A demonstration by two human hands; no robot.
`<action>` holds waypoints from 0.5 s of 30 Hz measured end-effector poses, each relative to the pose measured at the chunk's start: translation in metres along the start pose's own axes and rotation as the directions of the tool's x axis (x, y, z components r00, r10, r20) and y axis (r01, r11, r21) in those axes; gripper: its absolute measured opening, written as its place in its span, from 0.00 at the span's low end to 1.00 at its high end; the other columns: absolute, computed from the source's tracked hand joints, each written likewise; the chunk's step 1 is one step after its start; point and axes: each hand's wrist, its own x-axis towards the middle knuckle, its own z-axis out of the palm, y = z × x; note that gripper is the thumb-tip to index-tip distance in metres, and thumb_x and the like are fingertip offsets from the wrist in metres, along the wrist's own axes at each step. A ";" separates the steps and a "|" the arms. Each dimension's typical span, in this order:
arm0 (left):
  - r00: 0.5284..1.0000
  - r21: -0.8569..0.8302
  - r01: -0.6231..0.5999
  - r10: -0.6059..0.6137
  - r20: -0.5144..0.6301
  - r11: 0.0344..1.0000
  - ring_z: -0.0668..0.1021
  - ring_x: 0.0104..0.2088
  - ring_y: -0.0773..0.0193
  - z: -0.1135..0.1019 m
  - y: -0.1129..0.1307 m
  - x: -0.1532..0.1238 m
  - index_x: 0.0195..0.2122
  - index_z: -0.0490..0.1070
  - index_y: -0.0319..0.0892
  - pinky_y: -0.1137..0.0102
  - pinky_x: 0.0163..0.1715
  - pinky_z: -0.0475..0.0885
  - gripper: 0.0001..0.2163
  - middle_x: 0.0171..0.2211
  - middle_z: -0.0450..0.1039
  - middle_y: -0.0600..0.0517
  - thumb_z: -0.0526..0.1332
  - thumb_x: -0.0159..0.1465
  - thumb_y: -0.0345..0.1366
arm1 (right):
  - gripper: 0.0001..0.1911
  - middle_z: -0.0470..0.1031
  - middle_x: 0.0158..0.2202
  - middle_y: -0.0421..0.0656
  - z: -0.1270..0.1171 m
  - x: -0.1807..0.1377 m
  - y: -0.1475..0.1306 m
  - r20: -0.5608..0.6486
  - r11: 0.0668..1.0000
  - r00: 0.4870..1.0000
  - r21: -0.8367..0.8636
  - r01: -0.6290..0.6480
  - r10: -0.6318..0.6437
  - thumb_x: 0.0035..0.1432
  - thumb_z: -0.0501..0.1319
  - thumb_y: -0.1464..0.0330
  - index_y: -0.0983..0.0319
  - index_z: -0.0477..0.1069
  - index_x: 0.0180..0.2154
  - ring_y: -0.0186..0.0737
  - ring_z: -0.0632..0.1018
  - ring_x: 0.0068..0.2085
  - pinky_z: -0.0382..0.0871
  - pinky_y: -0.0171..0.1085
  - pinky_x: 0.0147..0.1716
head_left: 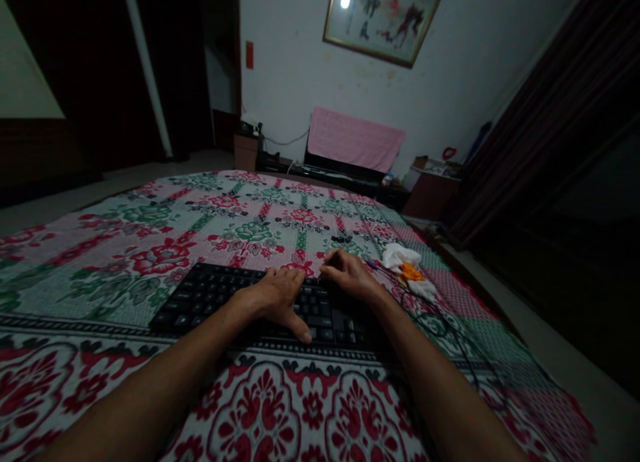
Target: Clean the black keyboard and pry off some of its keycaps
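A black computer keyboard (200, 299) lies on the patterned bedspread in front of me. Across its middle spreads my left hand (280, 299), palm down, with the fingers over the far edge and the thumb stretched out towards the near edge. My right hand (350, 275) is at the keyboard's far edge, right of the left hand. Its thumb and index finger are bent together in a pinch, and a small dark bit shows at their tips, too small to name. The right wrist covers part of the keys.
Right of the keyboard lie a black cable (445, 322), white crumpled cloth or paper (400, 255) and an orange item (411, 272). A small dark object (341, 239) sits beyond my right hand on the floral bedspread (245, 229). A pink towel (355, 139) drapes something by the wall.
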 end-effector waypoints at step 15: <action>1.000 -0.001 0.009 -0.009 -0.023 1.000 0.49 0.62 0.42 -0.003 0.002 -0.002 0.63 0.41 0.35 0.52 0.58 0.44 0.55 0.64 0.42 0.35 0.57 0.40 0.65 | 0.13 0.73 0.25 0.39 -0.023 0.038 0.026 -0.245 0.960 0.939 0.205 -0.193 0.241 0.44 0.61 0.64 0.61 0.61 0.32 0.37 0.76 0.28 0.70 0.36 0.29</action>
